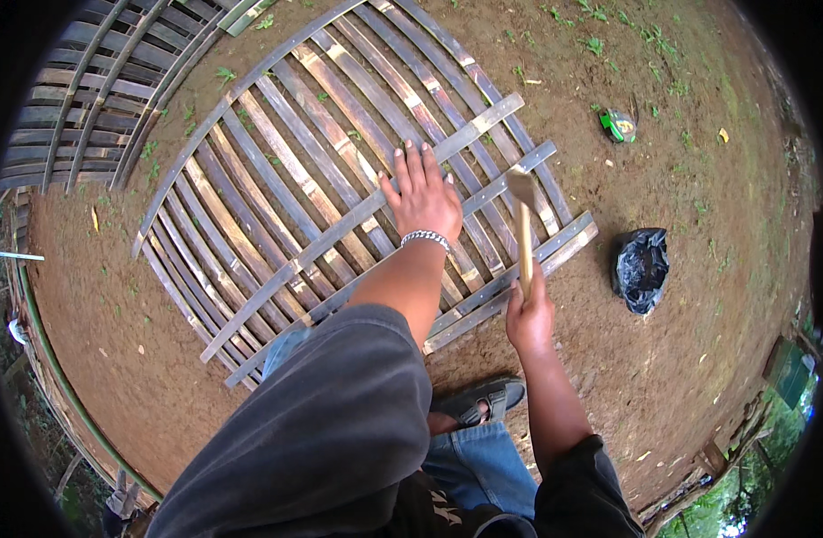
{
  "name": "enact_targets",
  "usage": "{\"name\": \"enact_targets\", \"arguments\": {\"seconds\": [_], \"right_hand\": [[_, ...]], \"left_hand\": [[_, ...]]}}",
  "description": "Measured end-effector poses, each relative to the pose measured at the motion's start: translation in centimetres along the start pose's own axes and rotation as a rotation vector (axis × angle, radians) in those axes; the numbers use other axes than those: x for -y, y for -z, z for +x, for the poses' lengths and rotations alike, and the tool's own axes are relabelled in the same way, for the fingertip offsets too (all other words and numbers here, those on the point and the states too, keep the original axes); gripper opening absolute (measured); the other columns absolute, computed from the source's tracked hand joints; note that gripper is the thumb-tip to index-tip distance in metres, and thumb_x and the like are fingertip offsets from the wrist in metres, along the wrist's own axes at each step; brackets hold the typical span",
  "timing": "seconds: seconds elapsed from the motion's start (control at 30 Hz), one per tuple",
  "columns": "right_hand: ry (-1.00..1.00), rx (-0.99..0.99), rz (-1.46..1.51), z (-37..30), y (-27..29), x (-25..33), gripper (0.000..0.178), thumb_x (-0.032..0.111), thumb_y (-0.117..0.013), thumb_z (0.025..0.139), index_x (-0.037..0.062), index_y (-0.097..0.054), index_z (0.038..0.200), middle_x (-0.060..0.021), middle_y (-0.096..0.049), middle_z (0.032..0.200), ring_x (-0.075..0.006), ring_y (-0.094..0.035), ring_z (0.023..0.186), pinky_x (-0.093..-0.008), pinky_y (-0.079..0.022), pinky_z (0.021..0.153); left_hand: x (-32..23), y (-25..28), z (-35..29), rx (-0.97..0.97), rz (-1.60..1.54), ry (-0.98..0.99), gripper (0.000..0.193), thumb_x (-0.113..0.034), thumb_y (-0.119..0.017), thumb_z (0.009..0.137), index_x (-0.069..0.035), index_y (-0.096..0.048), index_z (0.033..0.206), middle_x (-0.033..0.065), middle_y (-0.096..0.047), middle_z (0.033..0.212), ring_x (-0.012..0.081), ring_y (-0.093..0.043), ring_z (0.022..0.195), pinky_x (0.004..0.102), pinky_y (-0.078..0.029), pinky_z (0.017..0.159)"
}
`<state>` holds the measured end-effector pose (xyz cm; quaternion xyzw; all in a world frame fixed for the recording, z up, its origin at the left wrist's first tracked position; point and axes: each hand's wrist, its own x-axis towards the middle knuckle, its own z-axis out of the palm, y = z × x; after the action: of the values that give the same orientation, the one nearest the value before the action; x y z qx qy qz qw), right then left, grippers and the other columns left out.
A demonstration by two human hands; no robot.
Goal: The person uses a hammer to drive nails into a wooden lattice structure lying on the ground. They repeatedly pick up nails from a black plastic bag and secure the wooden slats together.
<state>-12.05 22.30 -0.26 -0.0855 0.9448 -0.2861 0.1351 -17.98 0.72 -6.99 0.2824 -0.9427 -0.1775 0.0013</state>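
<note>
One right grip [531,316] round hammer [524,242], left hand [424,208] flat on panel [356,217]

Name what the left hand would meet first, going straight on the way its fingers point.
The left hand would probably meet the weathered grey-brown bamboo slat just beyond its fingertips, though whether it would touch or pass over it is unclear.

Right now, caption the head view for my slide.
Left hand flat on a slatted panel, right hand gripping a wooden-handled tool, black bag nearby.
</note>
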Motion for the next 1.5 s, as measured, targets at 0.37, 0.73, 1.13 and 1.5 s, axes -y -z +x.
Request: {"name": "enact_targets", "arguments": {"seconds": [0.37, 0.73, 1.13, 1.5], "right_hand": [[0.090, -0.015, 0.054, -0.7, -0.1, 0.1, 0.057, 0.009, -0.064, 0.095, 0.0064, -0.043, 0.148, -0.0341, -0.068, 0.105, -0.0514, -0.068, 0.097, -0.0559, -0.057, 0.081], [-0.268, 0.177, -0.186, -11.6, 12.4, -5.2, 0.062, 0.008, -0.063, 0.092, 0.0193, -0.044, 0.150, -0.0283, -0.069, 0.108, -0.0502, -0.066, 0.097, -0.0557, -0.055, 0.083], [-0.950, -0.371, 0.228, -44.1, 7.3, -14.7, 0.039, 0.005, -0.056, 0.098, 0.0012, -0.048, 0.136, -0.0132, -0.062, 0.081, -0.0251, -0.065, 0.072, -0.0381, -0.053, 0.066], [-1.197, -0.459, 0.902, -45.5, 2.4, -9.6, 0.022, 0.000, -0.053, 0.094, 0.0103, -0.048, 0.113, 0.0025, -0.046, 0.066, -0.0077, -0.044, 0.049, -0.0271, -0.035, 0.043]], "left_hand": [[-0.2, 0.2, -0.4, 0.011, -0.031, 0.001, 0.066, -0.026, -0.049, 0.098, -0.004, -0.032, 0.157, 0.0161, -0.025, 0.166, 0.0338, -0.019, 0.155, 0.0601, -0.007, 0.123], [0.1, -0.6, 0.1, -0.074, -0.027, -0.040, 0.064, -0.029, -0.046, 0.100, -0.004, -0.033, 0.157, 0.0173, -0.024, 0.167, 0.0329, -0.019, 0.155, 0.0600, -0.008, 0.123], [-25.9, -2.8, -10.2, 0.334, -0.568, -1.259, 0.018, -0.018, -0.068, 0.088, -0.008, -0.073, 0.103, 0.0092, -0.069, 0.111, 0.0291, -0.061, 0.110, 0.0437, -0.046, 0.097], [-33.5, -11.0, -11.5, 0.345, 0.017, -1.045, 0.024, -0.014, -0.054, 0.094, -0.007, -0.074, 0.105, 0.0184, -0.071, 0.111, 0.0331, -0.069, 0.107, 0.0449, -0.056, 0.091]]}}
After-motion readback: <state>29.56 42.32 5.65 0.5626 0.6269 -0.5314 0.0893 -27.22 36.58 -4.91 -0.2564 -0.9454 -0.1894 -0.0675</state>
